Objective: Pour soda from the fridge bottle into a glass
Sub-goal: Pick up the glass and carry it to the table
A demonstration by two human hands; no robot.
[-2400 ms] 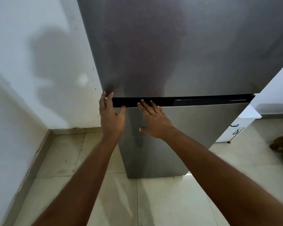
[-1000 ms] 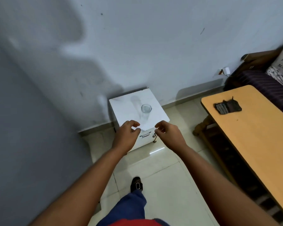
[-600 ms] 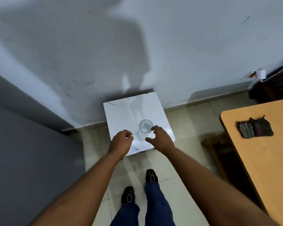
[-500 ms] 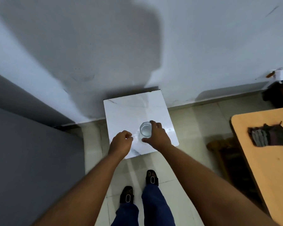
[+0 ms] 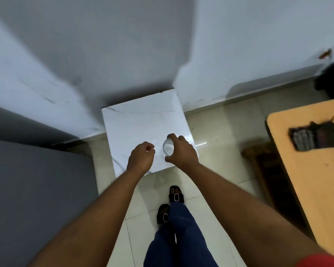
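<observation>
Nearest the camera, two bare forearms reach forward and down, with blue trouser legs [image 5: 179,237] and a pair of dark sandals [image 5: 170,204] on the pale tiled floor [image 5: 216,135] between them. A strip of red cloth shows at the lower right corner.

Further out, the left hand [image 5: 141,158] hangs over the near edge of a small white marble-topped table [image 5: 139,120]. Its fingers are curled into a loose fist and nothing is in its grip.

Just beside it, the right hand [image 5: 181,151] wraps its grip around a clear glass [image 5: 167,146], thumb on the near side and fingers over the far side, closed around the wall of the glass. The glass is upright, its open mouth facing the camera, over the near right part of the tabletop. Whether its base touches the top or is lifted just off it cannot be told. The picture is slightly blurred, so what the glass contains cannot be made out.

To the left, a grey flat surface [image 5: 33,189] fills the lower left. To the right, well apart from the white table, stands an orange wooden table [image 5: 307,180] with a dark bundle of cloth [image 5: 316,136] lying on it.

Farthest, the white table backs against a pale wall [image 5: 239,35], which carries a large dark shadow.
</observation>
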